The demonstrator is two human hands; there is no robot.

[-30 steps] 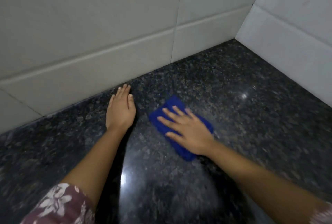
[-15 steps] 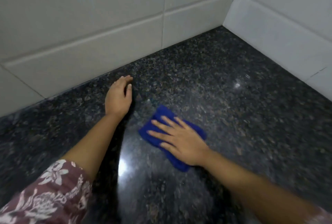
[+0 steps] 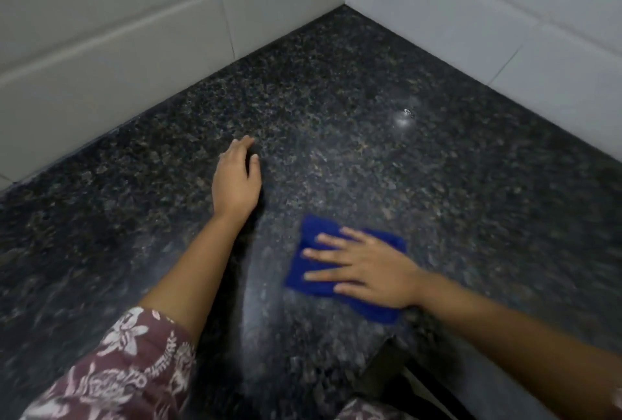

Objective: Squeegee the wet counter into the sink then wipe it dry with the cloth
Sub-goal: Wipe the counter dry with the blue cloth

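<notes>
Blue cloth (image 3: 304, 273) flat beneath spread right fingers (image 3: 324, 254).

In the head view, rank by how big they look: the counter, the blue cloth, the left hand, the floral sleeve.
1. counter, by far the largest.
2. floral sleeve, though it is nearest the camera, so that inflates it.
3. blue cloth and left hand: too close to rank; the right hand covers part of the cloth.

This looks like a home kitchen corner. A dark speckled granite counter (image 3: 336, 123) runs into two walls of large white glazed tiles (image 3: 471, 9), meeting at a right angle, and a folded blue cloth (image 3: 313, 268) lies on the polished stone.
</notes>
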